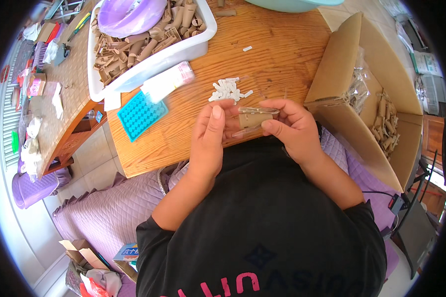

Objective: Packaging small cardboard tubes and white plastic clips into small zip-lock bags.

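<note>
Near the table's front edge, both my hands hold a small brown curved piece (252, 120) that looks wrapped in a clear plastic bag. My left hand (209, 133) grips the bag's left side, thumb raised along it. With thumb and forefinger, my right hand (293, 129) pinches the right end of the bag and piece. Just beyond my fingers lies a pile of small white strips (227, 90). Left of the pile are a teal tray with rows of small hollows (141, 116) and a stack of clear and white plastic bags (169, 82).
A white tub (153, 72) full of brown curved pieces, topped by a purple bowl (129, 17), stands back left. On the right, an open cardboard box (332, 79) contains more brown pieces and clear plastic. One loose white strip (247, 48) lies farther back; a pale green basin (294, 4) is beyond.
</note>
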`<state>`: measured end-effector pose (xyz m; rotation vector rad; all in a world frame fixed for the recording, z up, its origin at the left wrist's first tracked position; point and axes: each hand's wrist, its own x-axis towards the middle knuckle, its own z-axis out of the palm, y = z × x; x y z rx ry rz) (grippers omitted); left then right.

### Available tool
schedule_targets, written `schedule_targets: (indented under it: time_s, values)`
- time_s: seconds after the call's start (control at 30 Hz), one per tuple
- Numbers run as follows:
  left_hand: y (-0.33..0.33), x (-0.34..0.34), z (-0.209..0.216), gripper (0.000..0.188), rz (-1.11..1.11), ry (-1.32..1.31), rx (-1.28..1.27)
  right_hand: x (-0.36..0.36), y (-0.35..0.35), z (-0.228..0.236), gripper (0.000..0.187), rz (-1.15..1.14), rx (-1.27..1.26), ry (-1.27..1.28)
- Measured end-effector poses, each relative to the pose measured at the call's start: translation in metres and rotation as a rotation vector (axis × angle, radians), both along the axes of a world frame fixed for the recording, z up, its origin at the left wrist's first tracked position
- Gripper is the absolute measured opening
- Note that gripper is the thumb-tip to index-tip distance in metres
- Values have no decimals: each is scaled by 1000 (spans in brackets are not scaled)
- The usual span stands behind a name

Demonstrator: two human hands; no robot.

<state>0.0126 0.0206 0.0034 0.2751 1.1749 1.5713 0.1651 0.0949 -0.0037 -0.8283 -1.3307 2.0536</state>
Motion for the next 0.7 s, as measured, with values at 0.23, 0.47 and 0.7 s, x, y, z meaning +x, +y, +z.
schedule_targets:
  time_s: [0.23,0.47,0.7]
  values:
    - [-18,-11,-8,16,-353,46,-36,-8,-2,-1,33,-104,35,87]
    - [-85,-100,15,19,-753,1094,-123,2,11,1,32,-179,28,72]
    - [-112,-142,28,22,-169,1389,-311,3,13,-2,32,-169,14,53]
